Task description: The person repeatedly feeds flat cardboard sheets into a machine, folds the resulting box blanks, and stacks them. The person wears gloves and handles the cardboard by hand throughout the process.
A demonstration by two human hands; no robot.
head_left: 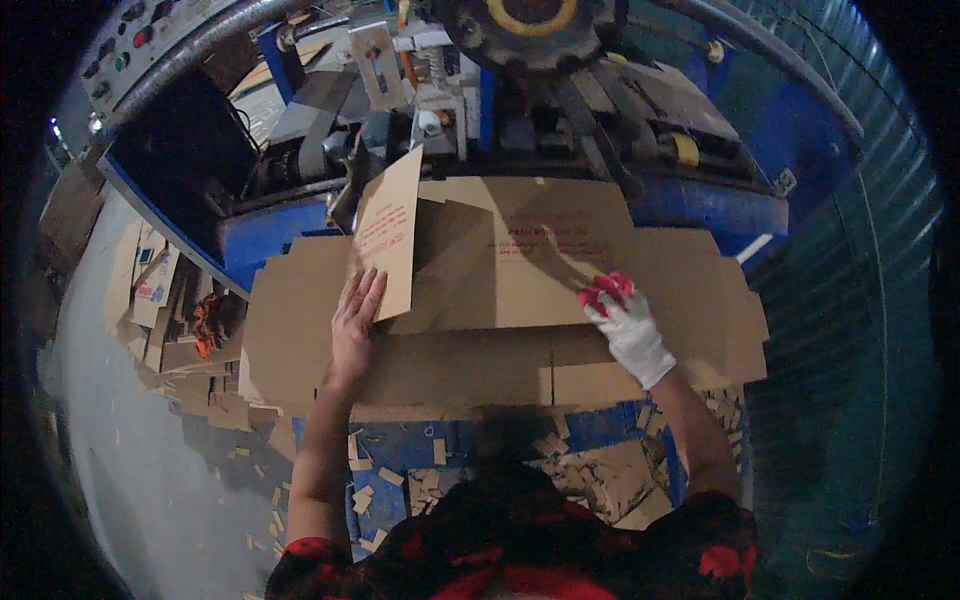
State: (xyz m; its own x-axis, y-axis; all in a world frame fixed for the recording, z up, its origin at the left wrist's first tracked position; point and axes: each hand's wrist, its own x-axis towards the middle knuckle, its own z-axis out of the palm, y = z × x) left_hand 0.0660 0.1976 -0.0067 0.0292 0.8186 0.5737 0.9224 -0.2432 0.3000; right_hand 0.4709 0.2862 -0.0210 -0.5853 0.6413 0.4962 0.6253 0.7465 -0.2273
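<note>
A brown cardboard box blank (455, 270) with red print lies across a larger spread of cardboard (290, 310) at the machine's front. Its left panel (390, 230) is folded up and stands tilted. My bare left hand (357, 315) rests against the lower part of that panel, fingers stretched out and lying flat on it; the thumb is hidden. At the blank's right near edge is my right hand (628, 325), in a white glove with red fingers. Its fingers are curled closed on the cardboard there.
A blue machine (680, 210) with a dark round wheel (540, 30) stands just beyond the cardboard. Buttons sit on a panel (125, 50) at upper left. Cardboard scraps (600, 475) litter the area below, and stacked cardboard pieces (165, 320) lie at left.
</note>
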